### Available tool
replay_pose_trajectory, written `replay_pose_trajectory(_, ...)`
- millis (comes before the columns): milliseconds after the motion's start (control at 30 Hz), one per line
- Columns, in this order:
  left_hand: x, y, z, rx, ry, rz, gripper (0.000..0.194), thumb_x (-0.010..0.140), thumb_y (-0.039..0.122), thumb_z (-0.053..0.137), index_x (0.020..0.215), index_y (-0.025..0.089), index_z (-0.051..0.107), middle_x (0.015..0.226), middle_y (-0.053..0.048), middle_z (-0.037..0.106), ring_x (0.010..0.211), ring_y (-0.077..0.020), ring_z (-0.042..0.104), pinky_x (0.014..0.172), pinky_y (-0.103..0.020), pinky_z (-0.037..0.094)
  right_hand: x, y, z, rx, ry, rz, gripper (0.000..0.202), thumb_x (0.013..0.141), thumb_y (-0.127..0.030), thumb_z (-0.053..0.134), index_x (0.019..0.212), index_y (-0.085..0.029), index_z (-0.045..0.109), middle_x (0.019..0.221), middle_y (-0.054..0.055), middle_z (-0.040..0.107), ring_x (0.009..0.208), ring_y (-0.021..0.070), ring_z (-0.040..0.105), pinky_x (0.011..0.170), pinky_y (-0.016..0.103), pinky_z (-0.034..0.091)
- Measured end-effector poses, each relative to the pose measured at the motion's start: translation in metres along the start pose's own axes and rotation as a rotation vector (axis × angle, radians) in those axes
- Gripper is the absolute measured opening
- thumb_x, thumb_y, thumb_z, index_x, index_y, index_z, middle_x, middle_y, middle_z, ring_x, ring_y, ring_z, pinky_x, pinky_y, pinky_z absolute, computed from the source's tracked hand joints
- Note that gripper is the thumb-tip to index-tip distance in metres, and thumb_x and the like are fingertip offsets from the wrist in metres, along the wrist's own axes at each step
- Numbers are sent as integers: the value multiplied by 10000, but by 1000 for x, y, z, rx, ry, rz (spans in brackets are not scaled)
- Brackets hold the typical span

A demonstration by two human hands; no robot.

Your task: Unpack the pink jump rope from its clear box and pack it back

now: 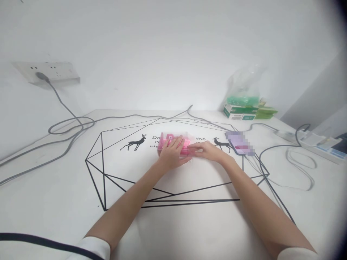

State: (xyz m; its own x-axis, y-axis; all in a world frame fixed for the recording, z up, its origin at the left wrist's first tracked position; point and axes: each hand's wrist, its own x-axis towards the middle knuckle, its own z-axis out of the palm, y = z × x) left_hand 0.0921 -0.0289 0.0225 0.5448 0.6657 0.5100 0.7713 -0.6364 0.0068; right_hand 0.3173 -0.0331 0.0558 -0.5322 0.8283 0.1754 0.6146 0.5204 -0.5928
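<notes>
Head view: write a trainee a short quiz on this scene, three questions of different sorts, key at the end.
1. True or false: the left hand lies over the pink plastic package.
2. What sits on top of the green-and-white boxes?
A) a coffee mug
B) a clear plastic bag
C) a pair of scissors
3. How many black deer silhouettes show on the white tabletop?

Key: 1. True; 2. B; 3. Two
</notes>
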Motion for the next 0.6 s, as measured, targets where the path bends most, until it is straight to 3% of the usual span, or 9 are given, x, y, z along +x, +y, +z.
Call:
replay_pose_trajectory(267, 2, 4, -10, -26, -81, 4, 881, 807, 707, 567, 1460, 140, 401, 1554, -147, 344, 1424, -342, 352, 1183, -573, 227, 0, -9, -1, -205, 41, -72, 354, 894, -386, 620, 1232, -290, 664, 1234, 10, 700, 1073, 233, 666, 932, 351, 493)
replay_pose_trajectory(433, 2, 1, -12, -38, -51, 33, 706, 873, 552, 558, 1439, 148, 434, 1541, -150, 368, 1422, -328, 363, 1175, -573, 251, 0, -5, 0, -271, 41, -128, 335, 922, -393, 583, 1238, -297, 646, 1273, 7, 678, 1118, 229, 648, 1009, 384, 451)
replay_pose_trajectory(600, 1, -5, -14, -45, -64, 59, 605, 914, 475, 512, 1424, 156, 458, 1524, -135, 402, 1422, -317, 366, 1188, -608, 190, 0, 7, 3, -393, 107, -62, 331, 953, -296, 511, 1260, -294, 635, 1298, 28, 663, 1163, 248, 636, 1113, 505, 361)
